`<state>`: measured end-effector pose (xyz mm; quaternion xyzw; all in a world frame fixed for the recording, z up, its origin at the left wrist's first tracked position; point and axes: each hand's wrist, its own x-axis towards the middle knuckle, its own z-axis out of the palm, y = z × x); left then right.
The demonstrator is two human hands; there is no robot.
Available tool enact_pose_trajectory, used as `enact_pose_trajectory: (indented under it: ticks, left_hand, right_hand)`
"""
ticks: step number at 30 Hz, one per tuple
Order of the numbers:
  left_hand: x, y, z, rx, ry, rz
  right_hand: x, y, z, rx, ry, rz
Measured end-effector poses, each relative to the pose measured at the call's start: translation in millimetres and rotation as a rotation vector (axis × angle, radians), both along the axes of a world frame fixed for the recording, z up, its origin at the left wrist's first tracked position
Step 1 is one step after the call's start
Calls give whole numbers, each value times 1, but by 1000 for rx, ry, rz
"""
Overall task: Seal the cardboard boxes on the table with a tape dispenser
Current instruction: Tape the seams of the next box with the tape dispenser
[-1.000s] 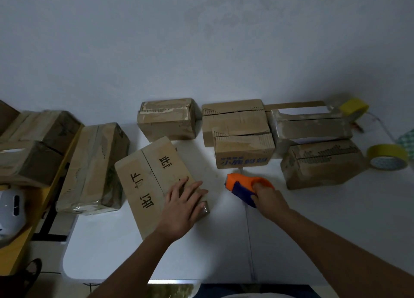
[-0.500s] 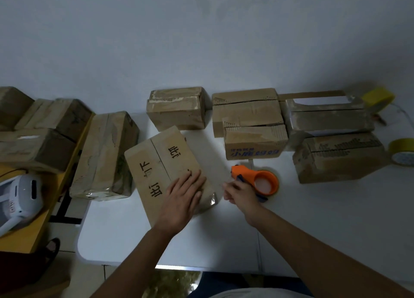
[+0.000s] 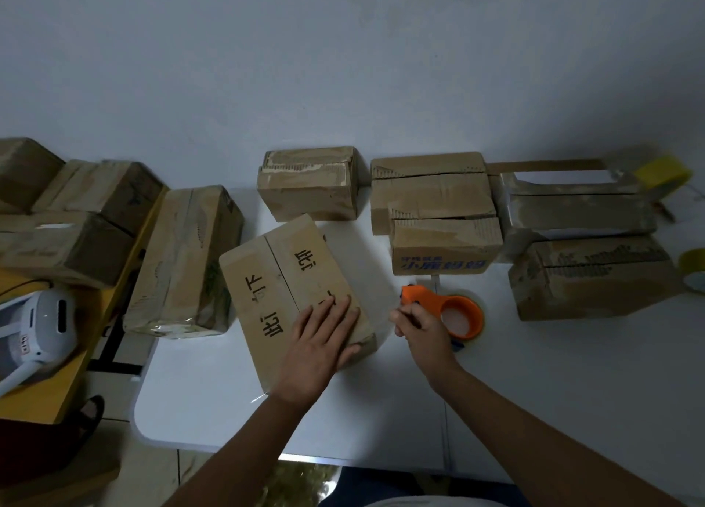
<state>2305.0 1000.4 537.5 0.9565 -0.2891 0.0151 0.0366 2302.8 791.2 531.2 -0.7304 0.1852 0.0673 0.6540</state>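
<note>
Flat on the printed box (image 3: pixel 293 293) the left hand (image 3: pixel 320 342) is pressed, fingers straight, while beside it the tape dispenser (image 3: pixel 446 310) is apparently pinched by the right hand (image 3: pixel 417 327); tape should be centred along the seam.

On the counter (image 3: pixel 534 392) the lettered box (image 3: pixel 290 277) lies near the middle, with the left hand (image 3: pixel 320 338) flat on its near right part. The dispenser (image 3: pixel 450 308) lies just right of it, the right hand (image 3: pixel 419 331) at its near left. More boxes (image 3: pixel 435 201) line the far edge, and another box (image 3: pixel 183 262) lies left.
</note>
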Motion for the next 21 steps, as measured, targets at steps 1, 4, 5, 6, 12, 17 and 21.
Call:
enact_pose_trajectory:
  ticks: [1, 4, 5, 6, 12, 17, 21]
  left_hand:
    - [0, -1, -2, 22, -20, -10]
    - [-2, -2, -8, 67, -34, -8]
    - [-3, -2, -8, 86, -22, -3]
    - [-3, -2, -8, 109, -9, -3]
    - [-2, -4, -2, 159, 43, 11]
    - [2, 6, 9, 71, 92, -25]
    - [6, 22, 11, 70, 98, -96]
  right_hand:
    - [1, 0, 1, -6, -6, 4]
    - [0, 0, 2, -28, -16, 8]
    - [0, 0, 3, -42, -19, 12]
    - [0, 1, 3, -57, -21, 18]
    - [-2, 1, 2, -96, -38, 9]
    - [-1, 0, -5, -179, -119, 54]
    - [3, 3, -16, -258, -192, 121]
